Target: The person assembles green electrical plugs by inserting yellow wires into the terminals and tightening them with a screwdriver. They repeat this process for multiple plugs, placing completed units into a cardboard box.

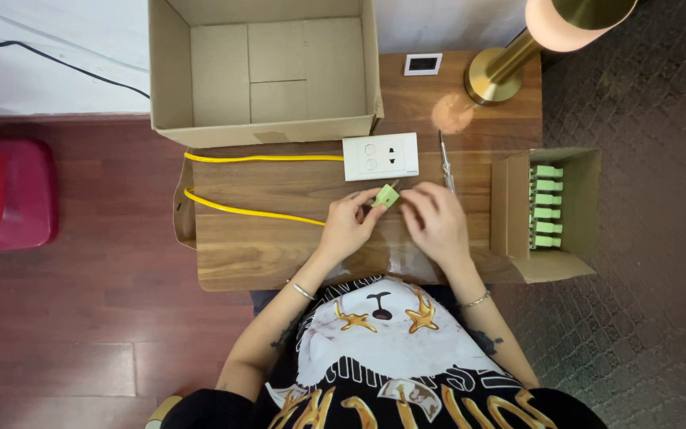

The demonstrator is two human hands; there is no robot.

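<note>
My left hand (348,222) pinches a small light-green plug (387,195) between thumb and fingers above the wooden table (240,246). My right hand (437,218) is beside it, fingertips at the plug's right end. Just beyond the hands lies a white wall socket plate (380,156) with two switches and an outlet. A yellow cable (248,211) runs from the left edge toward my left hand. A thin screwdriver (445,163) lies to the right of the socket plate.
A large open cardboard box (263,75) stands at the table's back left. A small open carton (549,210) with several green plugs sits at the right edge. A brass lamp (510,63) and a small white display (422,63) stand at the back.
</note>
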